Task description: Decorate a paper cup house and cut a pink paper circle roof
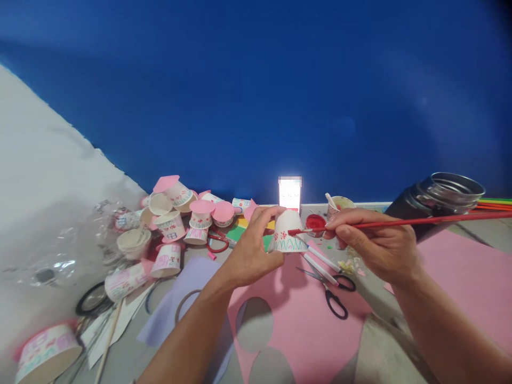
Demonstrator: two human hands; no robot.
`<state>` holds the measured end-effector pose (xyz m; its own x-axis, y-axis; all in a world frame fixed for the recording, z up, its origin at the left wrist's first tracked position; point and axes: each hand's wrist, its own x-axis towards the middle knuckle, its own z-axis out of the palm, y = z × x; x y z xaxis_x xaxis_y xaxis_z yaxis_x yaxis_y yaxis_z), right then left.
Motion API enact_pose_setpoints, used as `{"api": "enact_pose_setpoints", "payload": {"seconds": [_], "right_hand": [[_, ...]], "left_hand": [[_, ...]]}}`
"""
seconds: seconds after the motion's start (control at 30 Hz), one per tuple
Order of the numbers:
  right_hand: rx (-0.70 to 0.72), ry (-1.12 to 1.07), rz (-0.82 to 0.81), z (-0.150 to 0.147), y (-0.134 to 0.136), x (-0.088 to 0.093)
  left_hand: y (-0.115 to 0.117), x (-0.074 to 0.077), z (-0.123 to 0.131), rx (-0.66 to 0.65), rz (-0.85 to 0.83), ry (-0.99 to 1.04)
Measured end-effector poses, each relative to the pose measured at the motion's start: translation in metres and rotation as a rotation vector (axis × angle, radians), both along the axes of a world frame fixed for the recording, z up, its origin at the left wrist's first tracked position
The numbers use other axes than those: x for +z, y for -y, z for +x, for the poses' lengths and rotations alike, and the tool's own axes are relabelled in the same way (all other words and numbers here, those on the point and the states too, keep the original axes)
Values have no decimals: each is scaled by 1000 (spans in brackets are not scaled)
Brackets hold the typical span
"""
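My left hand [252,250] is closed around a small white paper cup [288,232], held upside down above the table; the cup bears red marks and a green zigzag line. My right hand [374,245] pinches a long red paintbrush [420,221]. The brush tip touches the cup's side at the right. A small pot of red paint [316,222] sits just behind the cup.
A pile of decorated cups with pink lids [180,218] lies at the left. Pink paper with round holes [296,314], black-handled scissors [334,290], pens, a lilac sheet [180,298], tape rolls, a dark metal flask [436,200] and a bright phone screen [290,193] surround my hands.
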<state>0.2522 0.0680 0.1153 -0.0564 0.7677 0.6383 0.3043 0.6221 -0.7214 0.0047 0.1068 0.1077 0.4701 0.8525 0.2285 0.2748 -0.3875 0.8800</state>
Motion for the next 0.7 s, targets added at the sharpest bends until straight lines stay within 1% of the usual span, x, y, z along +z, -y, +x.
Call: {"api": "enact_pose_setpoints", "payload": {"seconds": [0.27, 0.6, 0.7], "right_hand": [[-27, -71, 2, 4, 1, 5], [20, -17, -14, 6, -1, 2], [6, -13, -9, 7, 1, 3]], "left_hand": [[0, 0, 0, -8, -32, 32], [0, 1, 0, -25, -24, 58], [0, 0, 0, -26, -36, 49]]}}
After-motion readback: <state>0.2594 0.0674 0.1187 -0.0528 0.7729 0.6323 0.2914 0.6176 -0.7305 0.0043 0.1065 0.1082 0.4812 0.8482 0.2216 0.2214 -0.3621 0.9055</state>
